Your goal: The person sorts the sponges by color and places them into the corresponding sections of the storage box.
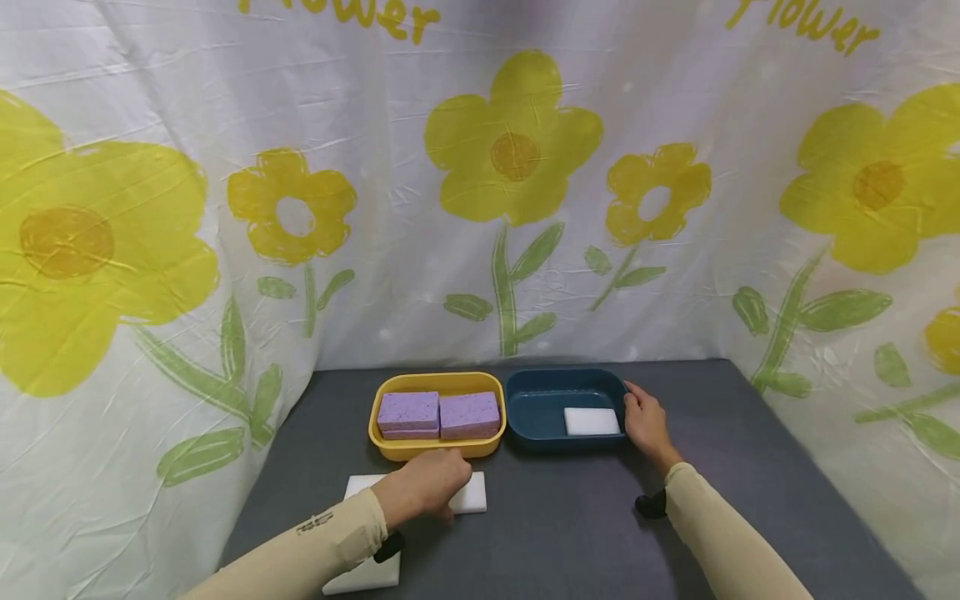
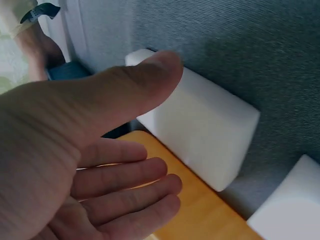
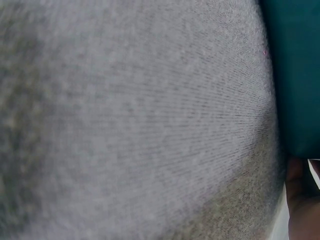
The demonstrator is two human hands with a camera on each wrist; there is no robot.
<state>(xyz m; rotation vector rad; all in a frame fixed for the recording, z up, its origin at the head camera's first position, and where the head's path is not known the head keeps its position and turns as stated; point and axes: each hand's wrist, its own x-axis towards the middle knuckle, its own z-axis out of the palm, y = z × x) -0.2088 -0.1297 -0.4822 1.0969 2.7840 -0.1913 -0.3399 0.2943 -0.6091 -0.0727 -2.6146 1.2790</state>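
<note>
My left hand hovers over a white sponge block, just in front of the yellow tray. In the left wrist view its thumb stretches across the white block, the other fingers are spread loosely, and nothing is held between them. With my right hand I grip the right end of the dark blue tray; the right wrist view catches fingers at that tray's corner. One white sponge lies inside the blue tray. Purple sponges sit stacked in the yellow one.
Another white block is partly behind my left hand, and one more lies nearer, partly covered by my sleeve. The two trays stand side by side on the dark grey table. A flower-printed curtain hangs behind.
</note>
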